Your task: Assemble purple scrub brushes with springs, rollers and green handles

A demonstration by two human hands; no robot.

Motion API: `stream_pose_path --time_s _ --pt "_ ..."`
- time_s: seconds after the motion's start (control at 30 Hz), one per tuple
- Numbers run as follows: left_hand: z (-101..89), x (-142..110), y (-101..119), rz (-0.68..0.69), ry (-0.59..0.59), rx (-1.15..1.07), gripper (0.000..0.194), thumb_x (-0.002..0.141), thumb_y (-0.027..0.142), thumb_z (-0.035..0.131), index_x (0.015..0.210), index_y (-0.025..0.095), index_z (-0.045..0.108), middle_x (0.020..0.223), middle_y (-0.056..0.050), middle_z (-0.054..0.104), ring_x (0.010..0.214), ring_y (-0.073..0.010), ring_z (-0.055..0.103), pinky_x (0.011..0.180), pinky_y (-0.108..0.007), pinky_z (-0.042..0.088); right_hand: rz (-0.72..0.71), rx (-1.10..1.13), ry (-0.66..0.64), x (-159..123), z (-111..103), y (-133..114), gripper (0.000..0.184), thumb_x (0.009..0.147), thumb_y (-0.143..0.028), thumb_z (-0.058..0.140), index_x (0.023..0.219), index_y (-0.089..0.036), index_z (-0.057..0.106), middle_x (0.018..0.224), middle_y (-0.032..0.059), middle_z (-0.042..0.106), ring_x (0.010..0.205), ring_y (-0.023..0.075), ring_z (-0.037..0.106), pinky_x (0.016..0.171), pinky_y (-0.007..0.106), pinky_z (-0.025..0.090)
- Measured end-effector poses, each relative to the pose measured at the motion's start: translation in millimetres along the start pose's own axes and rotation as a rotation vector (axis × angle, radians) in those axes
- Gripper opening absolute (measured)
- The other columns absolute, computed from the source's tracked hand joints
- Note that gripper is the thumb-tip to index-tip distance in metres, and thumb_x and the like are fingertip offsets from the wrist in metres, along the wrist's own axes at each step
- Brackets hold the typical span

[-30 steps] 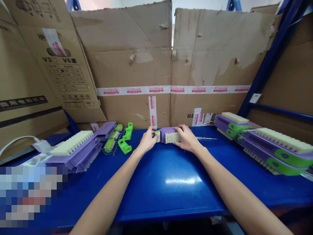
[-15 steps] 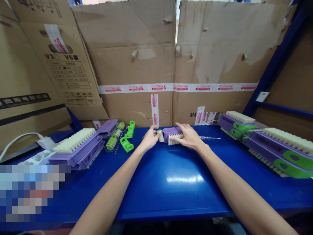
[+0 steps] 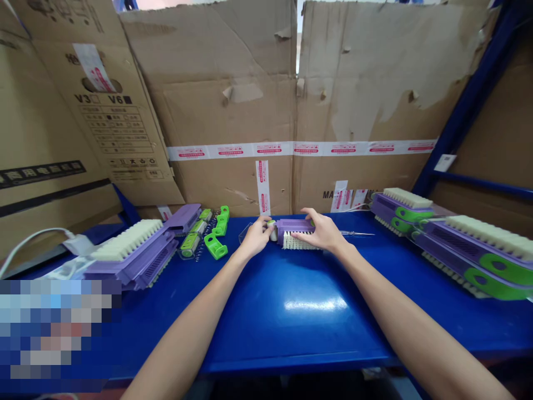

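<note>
A purple brush block with cream bristles lies at the back middle of the blue table. My right hand is curled over its right end and grips it. My left hand pinches a small white and green cylinder part against the block's left end. A clear plastic piece lies just under my left hand.
Purple brush units with cream bristles are stacked at the left; finished ones with green clips lie at the right. Green clips and springs sit left of my hands. Cardboard boxes wall the back. A thin tool lies behind my right hand.
My right hand has closed down over the brush block, which has turned so its bristles face down and forward. My left hand stays at the left end.
</note>
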State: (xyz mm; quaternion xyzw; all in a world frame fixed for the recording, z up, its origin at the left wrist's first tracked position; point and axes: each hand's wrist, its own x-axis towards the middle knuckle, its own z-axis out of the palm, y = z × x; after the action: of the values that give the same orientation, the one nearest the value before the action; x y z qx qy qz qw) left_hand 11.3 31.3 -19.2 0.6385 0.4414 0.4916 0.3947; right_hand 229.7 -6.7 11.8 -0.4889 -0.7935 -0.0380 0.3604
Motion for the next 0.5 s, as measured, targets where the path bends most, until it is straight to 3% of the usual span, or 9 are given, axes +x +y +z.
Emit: stream_pose_path --time_s 0.2,0.5 --pt "-1.5 -2 6 -0.060 -0.033 -0.086 0.028 0.078 0.021 0.065 0.104 0.014 0.056 0.095 -0.010 0.069 0.079 -0.0187 0.066 0.069 -0.030 0.054 0.067 0.132 0.015 2 -3 -1 0.066 0.063 -0.061 0.068 0.112 -0.019 0.054 0.084 0.0060 0.065 0.078 0.0217 0.063 0.072 0.033 0.049" --pt "-2.7 -13 28 -0.093 -0.085 -0.244 0.028 0.078 0.024 0.067 0.101 0.013 0.055 0.102 -0.012 0.067 0.088 -0.0202 0.065 0.065 -0.028 0.055 0.280 0.283 -0.007 5 -11 -1 0.055 0.062 -0.058 0.070 0.101 -0.020 0.060 0.081 0.0041 0.066 0.078 0.0196 0.062 0.072 0.033 0.047"
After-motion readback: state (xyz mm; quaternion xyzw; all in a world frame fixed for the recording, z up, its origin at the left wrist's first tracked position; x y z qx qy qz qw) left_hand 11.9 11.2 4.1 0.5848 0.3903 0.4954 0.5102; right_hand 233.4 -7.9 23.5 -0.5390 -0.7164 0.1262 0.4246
